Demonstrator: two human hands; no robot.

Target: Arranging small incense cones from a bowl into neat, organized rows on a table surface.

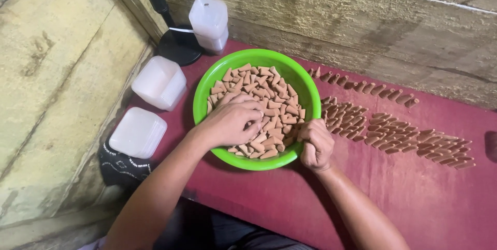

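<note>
- Brown clay-coloured cones (266, 106) fill the bowl, and your left hand (231, 121) lies on that heap with fingers curled down into it; whether its grip has closed on any cones, you cannot tell.
- Your right hand (316, 144) is a closed fist at the bowl's right rim, seemingly holding a few cones, though the fist hides them.
- You look to be at the gathering step; laying cones out next would call for moving to the rows without knocking them.
- Green bowl (207, 87) sits on the red bench (414, 198), well filled.
- Rows of cones (393, 131) lie just right of it.
- Three white lidded boxes (159, 82) stand to the left, contents hidden.
</note>
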